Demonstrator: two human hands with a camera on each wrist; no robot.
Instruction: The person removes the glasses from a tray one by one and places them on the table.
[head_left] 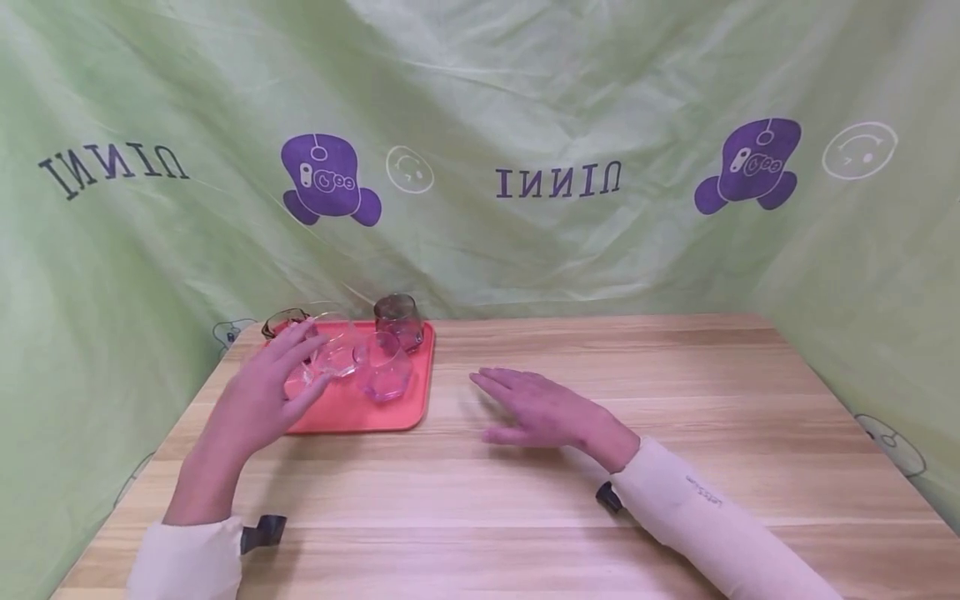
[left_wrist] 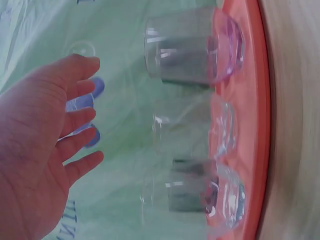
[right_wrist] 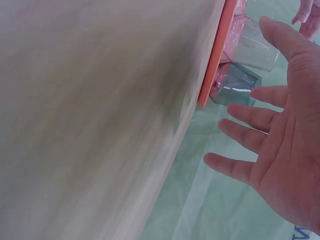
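Note:
A red tray (head_left: 405,417) at the table's left back carries several drinking glasses. A pink-tinted glass (head_left: 386,379) stands at its front right, with a smoky grey glass (head_left: 400,321) behind it. Beside them is a clear glass (head_left: 339,354); another grey glass (head_left: 283,318) sits at the back left, partly covered by my fingers. My left hand (head_left: 258,400) is over the tray's left side, fingers spread and holding nothing; in the left wrist view it hangs apart from the glasses' rims. To the right of the tray, my right hand (head_left: 536,408) hovers above the table with extended fingers, holding nothing.
The wooden table (head_left: 600,533) reaches back to a pale green curtain (head_left: 480,75) with purple printed figures, which also hangs along both sides. Black wrist pieces (head_left: 262,534) stick out from my white sleeves (head_left: 705,500).

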